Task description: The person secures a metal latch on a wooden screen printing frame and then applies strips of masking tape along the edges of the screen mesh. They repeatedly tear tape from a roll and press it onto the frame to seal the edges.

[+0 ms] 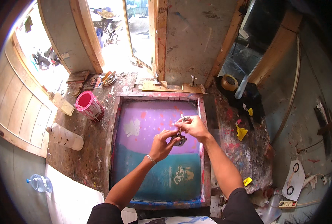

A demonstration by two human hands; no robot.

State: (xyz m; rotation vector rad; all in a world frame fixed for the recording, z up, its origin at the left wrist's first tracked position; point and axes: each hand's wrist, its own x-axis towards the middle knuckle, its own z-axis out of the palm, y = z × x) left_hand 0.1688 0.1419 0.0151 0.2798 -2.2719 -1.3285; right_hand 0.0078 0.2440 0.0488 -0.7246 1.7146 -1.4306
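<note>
Both of my hands are together above the far right part of a screen printing frame (pixel 113 149). My left hand (pixel 162 145) grips a small dark metal clamp (pixel 180 141) between thumb and fingers. From above, my right hand (pixel 194 127) pinches the upper end of the clamp's screw; the fingers partly hide it. Below them lies the frame's mesh (pixel 147 128), purple with pale star shapes in the far part and teal with a light printed figure in the near part.
Left of the frame stand a pink paint-smeared bucket (pixel 87 102) and a white bottle (pixel 65 137), lying on its side. A wooden block with a clamp (pixel 193 84) sits behind the frame. At right are a tape roll (pixel 229 82) and yellow scraps (pixel 241 133). A water bottle (pixel 40 183) is lower left.
</note>
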